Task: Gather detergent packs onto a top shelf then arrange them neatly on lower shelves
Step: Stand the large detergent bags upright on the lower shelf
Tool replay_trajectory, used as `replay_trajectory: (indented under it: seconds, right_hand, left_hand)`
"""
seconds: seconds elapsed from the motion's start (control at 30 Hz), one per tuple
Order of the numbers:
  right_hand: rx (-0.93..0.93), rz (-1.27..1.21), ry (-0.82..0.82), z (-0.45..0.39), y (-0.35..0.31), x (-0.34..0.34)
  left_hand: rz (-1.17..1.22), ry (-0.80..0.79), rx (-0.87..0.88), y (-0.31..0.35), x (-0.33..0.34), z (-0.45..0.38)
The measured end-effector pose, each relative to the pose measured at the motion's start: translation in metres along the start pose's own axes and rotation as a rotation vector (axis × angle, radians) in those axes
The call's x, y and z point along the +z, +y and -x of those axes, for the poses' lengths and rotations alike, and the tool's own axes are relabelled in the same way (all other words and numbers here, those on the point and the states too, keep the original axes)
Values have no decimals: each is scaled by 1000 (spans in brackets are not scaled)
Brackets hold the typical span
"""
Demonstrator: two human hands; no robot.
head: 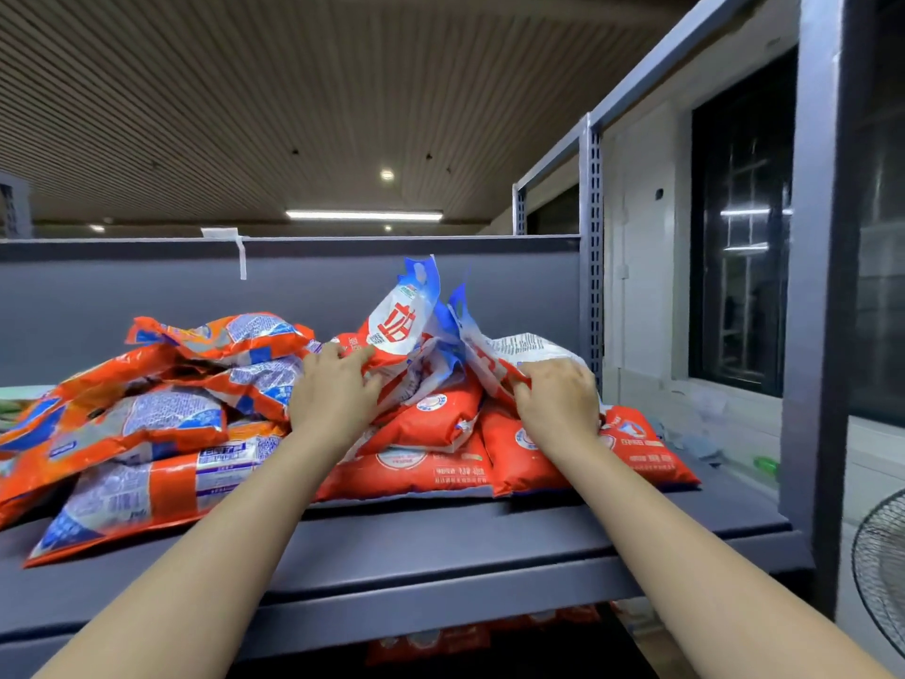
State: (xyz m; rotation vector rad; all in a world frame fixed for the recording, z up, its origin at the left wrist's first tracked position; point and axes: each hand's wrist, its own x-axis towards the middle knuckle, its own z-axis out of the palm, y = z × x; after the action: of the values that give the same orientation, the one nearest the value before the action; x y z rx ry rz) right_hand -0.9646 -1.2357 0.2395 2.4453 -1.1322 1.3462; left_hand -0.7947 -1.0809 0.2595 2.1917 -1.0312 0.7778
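On the grey top shelf (489, 536) lie two heaps of detergent packs. Orange and blue packs (147, 433) are piled loosely at the left. Red and white packs (426, 468) are stacked in the middle and right. My left hand (333, 394) grips the lower edge of an upright red, white and blue pack (401, 321) on top of the red stack. My right hand (558, 399) grips a second tilted white and red pack (514, 350) beside it. Both packs stand with their blue handle ends up.
The grey back panel (294, 296) closes the shelf behind the packs. A perforated steel upright (591, 247) and a thick post (813, 335) stand at the right. More red packs (431, 639) show on the shelf below. A fan (881, 570) stands at the far right.
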Motion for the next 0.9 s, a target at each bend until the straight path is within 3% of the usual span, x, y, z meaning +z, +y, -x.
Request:
replay_trajectory:
  seconds: [0.23,0.4,0.5,0.7,0.83,0.9]
  right_hand:
    - [218,-534,199,-5,10,-18]
    - [387,-728,343,0,19,-41]
    - [384,-766,423,7,22,-53]
    - [365,-811,577,25,23,-71]
    - [438,-771,585,35,20,-65]
    - [470,-758,564,42,18,-57]
  left_hand:
    - [74,117,61,8,3,-7]
    - [105,241,258,43,-11,8]
    - [92,230,346,74,-12,19]
    - [-27,35,330,90,13,53]
    - [167,131,301,67,9,59]
    - [86,212,144,47,7,61]
